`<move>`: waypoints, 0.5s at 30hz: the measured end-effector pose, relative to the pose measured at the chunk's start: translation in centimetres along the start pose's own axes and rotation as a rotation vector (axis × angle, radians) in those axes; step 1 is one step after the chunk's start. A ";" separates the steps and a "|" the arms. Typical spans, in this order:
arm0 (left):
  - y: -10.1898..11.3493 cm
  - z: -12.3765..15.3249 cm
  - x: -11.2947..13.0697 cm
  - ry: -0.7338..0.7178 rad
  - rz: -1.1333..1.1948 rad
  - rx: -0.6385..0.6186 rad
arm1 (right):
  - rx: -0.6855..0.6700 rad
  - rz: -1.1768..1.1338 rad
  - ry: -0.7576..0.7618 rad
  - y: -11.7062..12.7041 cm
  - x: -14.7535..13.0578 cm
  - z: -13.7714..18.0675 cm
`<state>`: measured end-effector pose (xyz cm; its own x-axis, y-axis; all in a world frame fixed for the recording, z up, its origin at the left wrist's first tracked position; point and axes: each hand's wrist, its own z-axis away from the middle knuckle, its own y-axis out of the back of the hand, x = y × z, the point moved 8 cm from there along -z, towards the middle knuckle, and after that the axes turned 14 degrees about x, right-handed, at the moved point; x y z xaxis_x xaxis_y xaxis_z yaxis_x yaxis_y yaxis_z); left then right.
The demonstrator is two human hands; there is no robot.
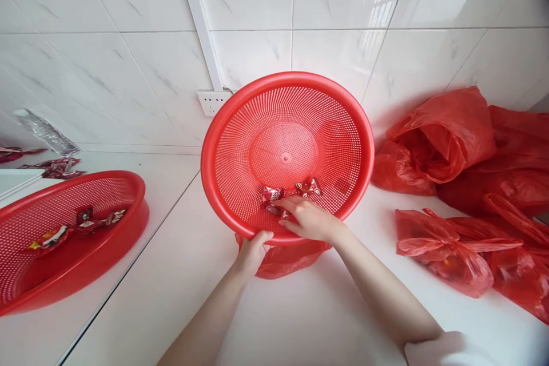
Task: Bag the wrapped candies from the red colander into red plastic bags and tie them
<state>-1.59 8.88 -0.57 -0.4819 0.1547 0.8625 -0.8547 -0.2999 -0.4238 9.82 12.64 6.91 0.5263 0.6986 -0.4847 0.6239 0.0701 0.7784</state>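
Note:
A round red plastic basket (334, 108) stands tilted against the tiled wall at the centre. My left hand (252, 253) is closed on its near rim, together with a red plastic bag (286, 259) that hangs below the rim. My right hand (306, 218) reaches inside the basket, fingers pinched on a red-wrapped sweet (271, 194) at the bottom. Another red-wrapped sweet (307, 187) lies just beside my fingers.
A second red basket (128, 183) with several wrapped sweets (86, 220) sits at the left. Red plastic bags (446, 137) are piled at the right, some knotted (454, 249). A wall socket (211, 102) sits behind the basket. White counter (180, 274) lies under my arms.

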 end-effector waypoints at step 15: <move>0.0 -0.1 0.9 -0.019 0.035 0.030 | 0.280 -0.481 -0.309 1.7 2.5 -0.7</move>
<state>-2.04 9.10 0.17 -0.5070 0.1258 0.8527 -0.8313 -0.3329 -0.4451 11.79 15.03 7.33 0.2658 0.3949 -0.8795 0.9374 0.1073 0.3314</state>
